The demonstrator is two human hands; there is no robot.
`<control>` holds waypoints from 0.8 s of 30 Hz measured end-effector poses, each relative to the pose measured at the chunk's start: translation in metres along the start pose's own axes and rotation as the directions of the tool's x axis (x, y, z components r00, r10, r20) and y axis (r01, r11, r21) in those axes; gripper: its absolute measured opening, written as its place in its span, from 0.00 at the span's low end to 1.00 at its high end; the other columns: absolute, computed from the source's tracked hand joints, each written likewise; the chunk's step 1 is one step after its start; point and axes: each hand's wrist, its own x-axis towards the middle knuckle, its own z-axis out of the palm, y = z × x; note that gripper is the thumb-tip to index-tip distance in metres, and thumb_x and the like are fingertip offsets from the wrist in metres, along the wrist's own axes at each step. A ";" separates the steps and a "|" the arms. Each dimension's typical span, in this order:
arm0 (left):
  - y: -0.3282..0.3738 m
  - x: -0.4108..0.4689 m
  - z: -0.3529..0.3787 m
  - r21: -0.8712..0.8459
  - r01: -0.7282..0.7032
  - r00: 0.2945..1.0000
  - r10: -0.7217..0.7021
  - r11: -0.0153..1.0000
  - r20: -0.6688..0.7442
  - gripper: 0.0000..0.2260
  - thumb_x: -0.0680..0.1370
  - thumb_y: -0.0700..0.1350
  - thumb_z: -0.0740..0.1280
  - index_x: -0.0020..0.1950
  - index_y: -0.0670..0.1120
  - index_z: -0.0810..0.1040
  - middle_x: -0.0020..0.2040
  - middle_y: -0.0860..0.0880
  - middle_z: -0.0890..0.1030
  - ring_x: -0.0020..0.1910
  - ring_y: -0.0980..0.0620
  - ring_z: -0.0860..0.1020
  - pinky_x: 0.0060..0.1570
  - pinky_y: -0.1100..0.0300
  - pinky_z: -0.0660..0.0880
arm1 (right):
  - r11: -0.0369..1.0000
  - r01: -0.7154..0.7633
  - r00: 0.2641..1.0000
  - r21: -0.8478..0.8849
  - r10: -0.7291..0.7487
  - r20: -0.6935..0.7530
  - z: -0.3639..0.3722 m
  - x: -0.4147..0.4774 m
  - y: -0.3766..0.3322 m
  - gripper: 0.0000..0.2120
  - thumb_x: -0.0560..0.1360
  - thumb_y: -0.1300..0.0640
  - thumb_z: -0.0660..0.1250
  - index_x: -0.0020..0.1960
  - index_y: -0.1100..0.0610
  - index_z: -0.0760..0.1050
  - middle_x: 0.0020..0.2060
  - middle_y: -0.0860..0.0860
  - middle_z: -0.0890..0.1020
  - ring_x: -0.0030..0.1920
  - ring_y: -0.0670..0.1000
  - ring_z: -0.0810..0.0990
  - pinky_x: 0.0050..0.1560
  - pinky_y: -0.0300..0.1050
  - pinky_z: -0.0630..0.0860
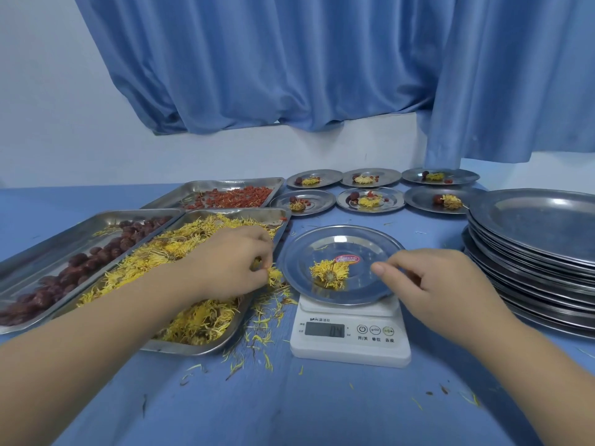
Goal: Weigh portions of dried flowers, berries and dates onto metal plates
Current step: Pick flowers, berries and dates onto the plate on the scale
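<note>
- My left grip [231, 262] hangs over the near right corner of the flower tray [193, 347]. Its fingertips are pinched on a small tuft of yellow petals [275, 275], just beside the tray's rim and not yet over the plate.
- My right grip [441, 284] sits at the right rim of the plate [363, 249] on the scale [351, 346], thumb and forefinger drawn together. I cannot tell whether a petal is caught between them.
- One dried flower head [330, 273] lies near the plate's middle, and the display seems to show a very low reading.
- How it will handle, as I judge it: almost weightless, dry and brittle. The petals shed easily, as the strands scattered on the worktop [322, 407] suggest. A soft pinch should do, since squeezing would crumble it.
- Where to hold: whole heads by the darker, firmer base, and loose petals as a small bunch between fingertips.
- Which way it lies: the head on the plate rests flat with its dark base towards me and its petals fanning away and sideways. It is a little wider left to right, with no strong long axis.
- The tuft in my left grip droops, its strands pointing down and right towards the plate.
</note>
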 end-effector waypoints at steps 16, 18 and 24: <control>-0.099 -0.045 -0.046 -0.162 0.368 0.930 -0.361 0.916 0.068 0.07 0.80 0.54 0.62 0.53 0.58 0.80 0.50 0.61 0.78 0.44 0.68 0.73 0.44 0.62 0.69 | 0.960 0.277 0.935 -0.049 -0.281 -0.218 0.017 -0.008 -0.037 0.20 0.78 0.47 0.56 0.31 0.54 0.76 0.25 0.45 0.74 0.27 0.48 0.74 0.29 0.46 0.71; -0.110 -0.052 -0.051 -0.230 0.385 0.921 -0.387 0.894 0.040 0.07 0.80 0.55 0.63 0.52 0.60 0.80 0.47 0.65 0.77 0.43 0.68 0.74 0.41 0.66 0.67 | 0.942 0.328 0.914 -0.068 -0.335 -0.230 0.021 -0.006 -0.050 0.19 0.78 0.47 0.56 0.32 0.51 0.75 0.25 0.43 0.71 0.27 0.46 0.71 0.29 0.42 0.67; -0.160 -0.078 -0.071 -0.441 0.477 0.809 -0.576 0.760 -0.116 0.08 0.79 0.53 0.64 0.46 0.55 0.82 0.40 0.54 0.83 0.42 0.54 0.79 0.41 0.58 0.69 | 0.905 0.416 0.889 -0.086 -0.425 -0.172 0.049 0.019 -0.103 0.20 0.79 0.48 0.55 0.30 0.52 0.71 0.24 0.46 0.69 0.26 0.49 0.70 0.25 0.46 0.70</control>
